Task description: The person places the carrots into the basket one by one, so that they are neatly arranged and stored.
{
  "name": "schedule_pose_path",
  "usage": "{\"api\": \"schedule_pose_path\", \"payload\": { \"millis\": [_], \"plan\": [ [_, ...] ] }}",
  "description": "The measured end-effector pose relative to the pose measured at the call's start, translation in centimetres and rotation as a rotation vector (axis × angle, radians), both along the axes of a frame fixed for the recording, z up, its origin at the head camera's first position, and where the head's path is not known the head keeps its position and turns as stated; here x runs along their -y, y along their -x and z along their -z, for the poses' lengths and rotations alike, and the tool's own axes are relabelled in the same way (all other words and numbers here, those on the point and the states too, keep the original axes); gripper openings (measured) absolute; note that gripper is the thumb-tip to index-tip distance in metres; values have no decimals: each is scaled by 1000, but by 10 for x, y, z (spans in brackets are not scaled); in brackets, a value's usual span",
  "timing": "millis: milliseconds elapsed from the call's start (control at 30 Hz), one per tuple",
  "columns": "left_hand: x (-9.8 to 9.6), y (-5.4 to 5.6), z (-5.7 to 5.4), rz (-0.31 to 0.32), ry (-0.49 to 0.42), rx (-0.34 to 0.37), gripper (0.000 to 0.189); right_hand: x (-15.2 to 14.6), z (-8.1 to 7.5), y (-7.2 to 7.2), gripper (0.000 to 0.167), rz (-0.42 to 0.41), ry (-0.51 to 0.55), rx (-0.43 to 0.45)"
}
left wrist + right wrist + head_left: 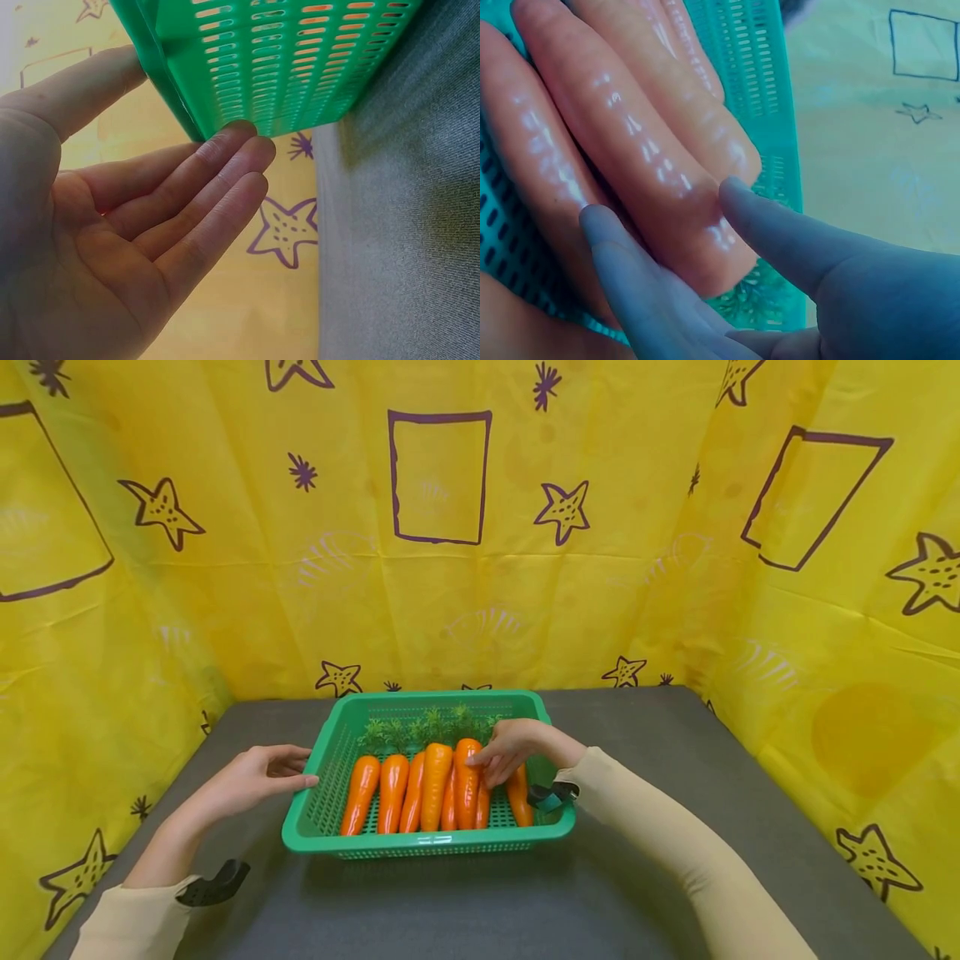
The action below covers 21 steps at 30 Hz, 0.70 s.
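Note:
A green plastic basket (427,843) holds several orange carrots (433,789) with green leafy tops, lying side by side. My left hand (262,777) is at the basket's left side. Its thumb touches the rim and its fairly straight fingers (217,195) reach along the outer perforated wall. Inside the basket, my right hand (513,747) pinches a carrot (637,142) near its leafy end, the thumb on one side and the fingers on the other. Another carrot (519,797) lies to the right of this hand, partly covered by the wrist.
The basket stands on a dark grey table (480,910). Yellow cloth (465,610) with starfish drawings encloses the table at the back and on both sides. A black strap (213,885) is on the left wrist, another (553,797) on the right.

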<state>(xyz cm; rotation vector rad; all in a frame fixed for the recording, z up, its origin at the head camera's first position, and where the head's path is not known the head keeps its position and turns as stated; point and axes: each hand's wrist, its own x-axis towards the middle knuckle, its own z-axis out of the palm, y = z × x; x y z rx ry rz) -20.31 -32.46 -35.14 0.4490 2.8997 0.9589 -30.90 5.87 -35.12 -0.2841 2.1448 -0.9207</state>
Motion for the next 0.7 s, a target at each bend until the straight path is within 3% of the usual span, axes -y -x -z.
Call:
{"api": "schedule_pose_path", "payload": {
  "millis": [300,467,600,700],
  "plan": [
    [0,1,-1,-6,-8,11,59,-7,-10,1,39,-23,-14,-22],
    [0,0,-1,-4,8,-12,58,-20,-17,2,45,-3,55,-47],
    [4,-1,1,-16,36,-63,57,-39,-27,2,46,27,149,-75],
    [7,0,1,-57,42,-141,52,-56,-36,-2,46,59,197,-124]
  ]
}}
